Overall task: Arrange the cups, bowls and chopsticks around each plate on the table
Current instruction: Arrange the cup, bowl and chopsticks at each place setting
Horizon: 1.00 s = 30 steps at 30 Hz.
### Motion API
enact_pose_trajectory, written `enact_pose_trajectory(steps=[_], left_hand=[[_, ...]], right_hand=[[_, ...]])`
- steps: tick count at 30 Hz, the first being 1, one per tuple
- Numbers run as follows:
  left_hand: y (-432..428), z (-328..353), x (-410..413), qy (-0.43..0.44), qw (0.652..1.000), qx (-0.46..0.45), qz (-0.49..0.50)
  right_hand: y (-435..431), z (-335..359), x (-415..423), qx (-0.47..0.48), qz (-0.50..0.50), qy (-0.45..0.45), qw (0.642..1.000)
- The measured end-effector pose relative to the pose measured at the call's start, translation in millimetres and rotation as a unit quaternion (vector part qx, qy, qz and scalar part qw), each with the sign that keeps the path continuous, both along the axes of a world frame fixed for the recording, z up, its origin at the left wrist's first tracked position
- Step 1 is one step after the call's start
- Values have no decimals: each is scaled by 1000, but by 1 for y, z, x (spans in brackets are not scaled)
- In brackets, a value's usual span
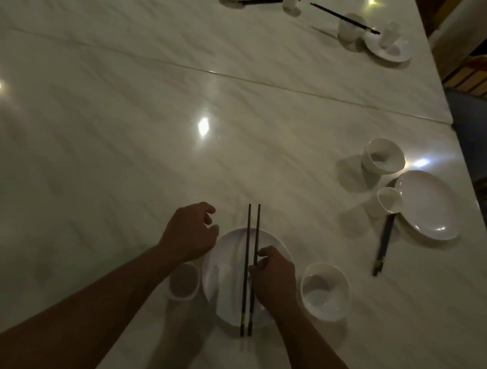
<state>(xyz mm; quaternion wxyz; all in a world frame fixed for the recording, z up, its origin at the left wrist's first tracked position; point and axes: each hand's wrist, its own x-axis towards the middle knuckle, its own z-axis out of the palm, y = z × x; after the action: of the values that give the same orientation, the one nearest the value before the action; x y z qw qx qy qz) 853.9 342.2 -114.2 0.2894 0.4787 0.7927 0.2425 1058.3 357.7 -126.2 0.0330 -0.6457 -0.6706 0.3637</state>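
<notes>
Two chopsticks (249,247) lie across the near plate (229,244), pinched mid-shaft by the right hand (274,278). The left hand (189,233) is loosely curled and empty at the plate's left rim. The cup (183,281) stands left and the bowl (324,291) right. The next move is probably to shift the pair onto the bench (116,152) beside the plate.

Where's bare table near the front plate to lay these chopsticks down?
Bare marble lies right of the bowl, up to the neighbouring chopsticks, and widely beyond the plate. Crowded: cup and bowl flank the plate closely, left hand at its rim, right hand above it.
</notes>
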Motion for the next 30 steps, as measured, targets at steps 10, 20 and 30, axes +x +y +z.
enact_pose_trajectory(steps=[10,20,30], left_hand=[[-6,-18,-8,-34,999,-42,-2],[-2,-24,-3,-56,996,-59,-44],[-2,-30,-3,-42,993,-73,-84]], right_hand=[[-8,-2,-1,7,-38,-4,999],[-15,-5,-5,1,-7,-55,998],[-17,-6,-7,3,-39,-47,998]])
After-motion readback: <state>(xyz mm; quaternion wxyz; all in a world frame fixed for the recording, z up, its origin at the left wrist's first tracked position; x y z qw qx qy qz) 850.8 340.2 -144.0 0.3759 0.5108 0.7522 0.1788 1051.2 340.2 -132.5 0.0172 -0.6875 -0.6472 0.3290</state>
